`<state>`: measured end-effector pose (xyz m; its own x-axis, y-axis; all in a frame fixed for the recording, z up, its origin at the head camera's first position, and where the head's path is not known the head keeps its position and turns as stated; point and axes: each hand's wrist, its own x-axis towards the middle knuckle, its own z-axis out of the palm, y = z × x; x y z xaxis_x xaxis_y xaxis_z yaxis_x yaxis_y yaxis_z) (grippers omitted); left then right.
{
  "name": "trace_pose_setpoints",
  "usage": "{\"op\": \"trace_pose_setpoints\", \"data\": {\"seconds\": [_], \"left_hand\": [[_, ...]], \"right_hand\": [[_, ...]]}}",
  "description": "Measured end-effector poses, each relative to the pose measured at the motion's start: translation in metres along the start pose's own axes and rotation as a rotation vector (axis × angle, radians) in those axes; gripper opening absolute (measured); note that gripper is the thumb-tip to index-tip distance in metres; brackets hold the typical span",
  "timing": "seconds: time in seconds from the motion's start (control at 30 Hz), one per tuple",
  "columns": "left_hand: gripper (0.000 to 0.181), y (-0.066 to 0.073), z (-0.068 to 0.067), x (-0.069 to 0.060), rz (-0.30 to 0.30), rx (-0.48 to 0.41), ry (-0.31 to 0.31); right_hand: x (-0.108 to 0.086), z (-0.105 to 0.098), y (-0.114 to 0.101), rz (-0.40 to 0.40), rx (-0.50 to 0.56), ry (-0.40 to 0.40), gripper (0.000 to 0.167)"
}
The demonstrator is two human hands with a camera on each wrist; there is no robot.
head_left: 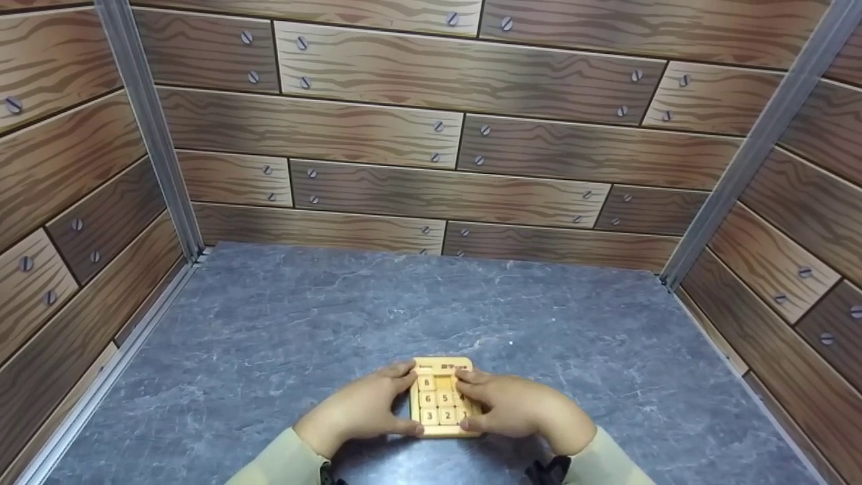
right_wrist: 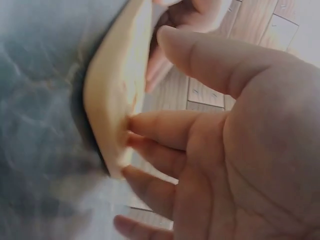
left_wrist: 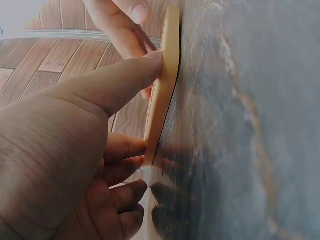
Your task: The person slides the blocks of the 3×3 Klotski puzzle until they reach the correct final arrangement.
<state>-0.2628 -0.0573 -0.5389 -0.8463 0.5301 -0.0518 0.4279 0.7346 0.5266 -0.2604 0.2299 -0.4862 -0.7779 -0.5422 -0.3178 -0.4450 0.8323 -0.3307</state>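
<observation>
A yellow number slide puzzle (head_left: 439, 431) lies on the grey marbled tabletop near its front, with numbered tiles and a gap in the top row. At its left side, my left hand (head_left: 367, 407) grips the frame between thumb and fingers; the left wrist view shows the thumb (left_wrist: 150, 65) pressed on the near part of the edge. From the right, my right hand (head_left: 515, 407) reaches over the tiles and partly covers the right column. In the right wrist view its fingertips (right_wrist: 135, 122) touch the puzzle, while the thumb (right_wrist: 175, 45) stands apart from it.
Wood-plank patterned walls (head_left: 377, 135) enclose the grey tabletop (head_left: 303, 316) at the back and both sides. Metal corner posts (head_left: 151, 121) stand at the back left and back right.
</observation>
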Motion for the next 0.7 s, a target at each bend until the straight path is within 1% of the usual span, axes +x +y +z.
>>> {"op": "trace_pose_setpoints", "data": {"seconds": [0.13,0.27,0.43,0.5,0.63,0.7], "left_hand": [[0.106,0.0,-0.002,0.0,0.005,-0.005,-0.008],[0.104,0.002,-0.003,0.0,0.007,-0.023,-0.012],[0.104,0.003,-0.005,-0.002,0.004,-0.023,-0.008],[0.104,0.003,-0.005,-0.002,0.006,-0.02,-0.006],[0.104,0.002,-0.004,-0.003,0.009,-0.016,0.001],[0.104,0.001,-0.003,-0.002,0.011,-0.012,0.005]], "right_hand": [[-0.002,-0.003,0.001,0.015,-0.004,-0.02,0.079],[-0.001,-0.003,0.001,0.002,-0.02,0.006,0.078],[0.001,0.001,-0.002,0.0,-0.018,0.036,0.078],[0.003,0.006,-0.004,-0.012,-0.022,0.048,0.08],[0.01,0.015,-0.009,-0.067,-0.025,0.069,0.084],[0.012,0.018,-0.011,-0.082,-0.023,0.075,0.084]]}}
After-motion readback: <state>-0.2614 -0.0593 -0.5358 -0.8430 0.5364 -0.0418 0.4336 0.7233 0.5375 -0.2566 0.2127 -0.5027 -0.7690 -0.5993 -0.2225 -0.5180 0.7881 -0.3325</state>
